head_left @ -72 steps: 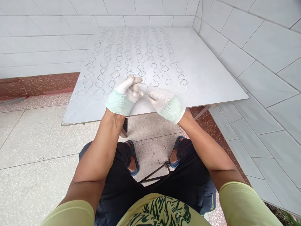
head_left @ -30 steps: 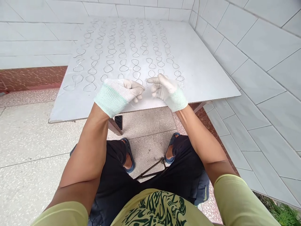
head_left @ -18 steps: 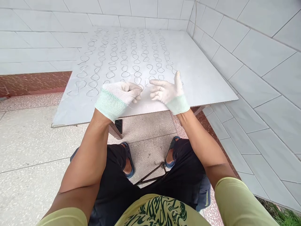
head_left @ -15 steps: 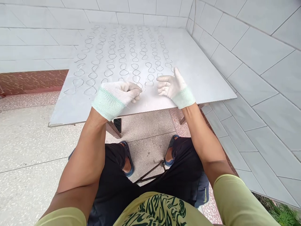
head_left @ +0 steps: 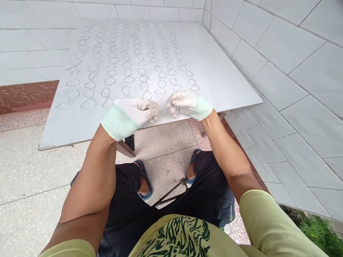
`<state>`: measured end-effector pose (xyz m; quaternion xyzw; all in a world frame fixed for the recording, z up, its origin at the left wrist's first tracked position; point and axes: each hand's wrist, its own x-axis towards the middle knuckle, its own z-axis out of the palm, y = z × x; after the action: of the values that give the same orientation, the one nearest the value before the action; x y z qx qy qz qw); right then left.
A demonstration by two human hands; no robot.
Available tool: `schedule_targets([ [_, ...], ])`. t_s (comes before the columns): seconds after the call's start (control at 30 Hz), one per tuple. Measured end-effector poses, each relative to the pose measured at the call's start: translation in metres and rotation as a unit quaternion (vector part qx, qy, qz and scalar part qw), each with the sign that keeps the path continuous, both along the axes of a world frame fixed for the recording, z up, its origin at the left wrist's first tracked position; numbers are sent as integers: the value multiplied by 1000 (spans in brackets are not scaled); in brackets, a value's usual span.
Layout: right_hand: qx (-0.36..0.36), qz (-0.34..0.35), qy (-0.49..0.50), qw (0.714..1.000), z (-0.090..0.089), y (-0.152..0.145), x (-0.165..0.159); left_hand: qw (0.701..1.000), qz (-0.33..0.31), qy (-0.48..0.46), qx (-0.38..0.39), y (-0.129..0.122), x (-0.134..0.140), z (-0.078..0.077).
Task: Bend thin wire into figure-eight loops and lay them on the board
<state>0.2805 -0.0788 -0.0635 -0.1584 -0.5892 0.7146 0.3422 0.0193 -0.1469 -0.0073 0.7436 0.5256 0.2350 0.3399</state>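
Note:
Both hands wear white knit gloves with mint-green cuffs and meet above the near edge of a white table (head_left: 222,78). A thin piece of wire (head_left: 163,112) shows between them. My left hand (head_left: 136,112) is closed, thumb and fingertips pinching one end of that wire. My right hand (head_left: 184,104) has its fingers curled at the wire's other side, thumb near the fingertips; much of the wire is hidden by the gloves. Behind the hands lie rows of wire loops twisted into figure-eights, such as the wire loop (head_left: 161,86) just beyond my fingers.
Several columns of wire loops (head_left: 112,57) cover the table's left and middle. Tiled walls (head_left: 289,89) border it at the back and right. Beneath the near edge are a wooden table leg (head_left: 125,149) and a dark flat object (head_left: 130,142). My sandalled feet (head_left: 144,182) rest on the floor.
My right hand has gone from spread fingers to curled ones and moved left, close to my left hand. The left hand keeps its pinch. The view has shifted slightly.

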Motion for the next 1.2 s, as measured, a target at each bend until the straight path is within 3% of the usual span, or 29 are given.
schedule_targets([
  [0.23,19,-7,57,998,-9,5,-9,998,16,-44,-43,-3,6,-3],
  [0.33,33,-7,87,996,-11,6,-19,996,-6,-79,-50,-3,3,-5],
  [0.6,85,-60,70,992,-1,-9,-37,995,-25,-90,-44,-3,-6,-4],
  [0.97,-43,-90,40,994,9,-26,-33,998,1,-56,-21,-5,-4,9],
  [1.2,-35,-101,25,994,12,-31,-30,1000,-6,-24,-10,-11,-2,10],
])
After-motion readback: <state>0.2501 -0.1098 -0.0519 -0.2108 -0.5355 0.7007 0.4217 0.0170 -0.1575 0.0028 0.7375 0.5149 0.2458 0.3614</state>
